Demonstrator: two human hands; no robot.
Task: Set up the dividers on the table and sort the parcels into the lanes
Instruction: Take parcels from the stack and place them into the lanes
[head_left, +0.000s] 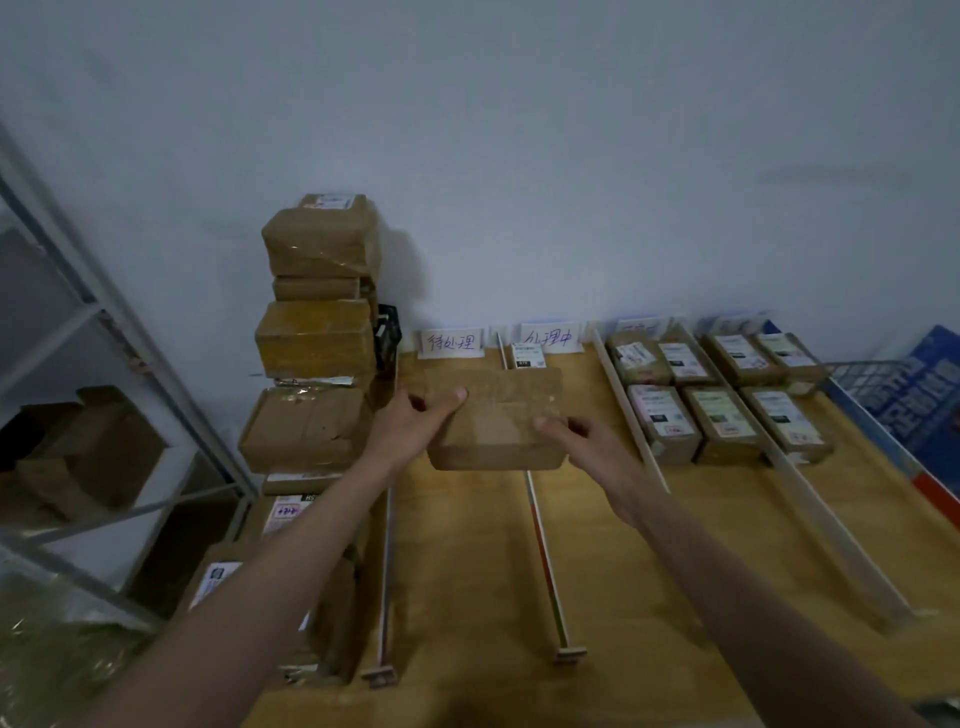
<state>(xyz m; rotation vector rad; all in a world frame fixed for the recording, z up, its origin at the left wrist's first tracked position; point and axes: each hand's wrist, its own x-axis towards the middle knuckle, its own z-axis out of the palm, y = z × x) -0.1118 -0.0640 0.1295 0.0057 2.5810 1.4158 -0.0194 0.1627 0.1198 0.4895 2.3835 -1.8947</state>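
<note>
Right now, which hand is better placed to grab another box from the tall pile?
Probably the left hand. Both hands hold the brown cardboard parcel, but the left sits right beside the tall stack of brown taped parcels; the right hand would have to cross over.

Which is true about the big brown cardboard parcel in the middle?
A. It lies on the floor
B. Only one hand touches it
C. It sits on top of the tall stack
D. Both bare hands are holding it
D: the left hand and the right hand each grip a side of the big brown cardboard parcel above the wooden table.
</note>
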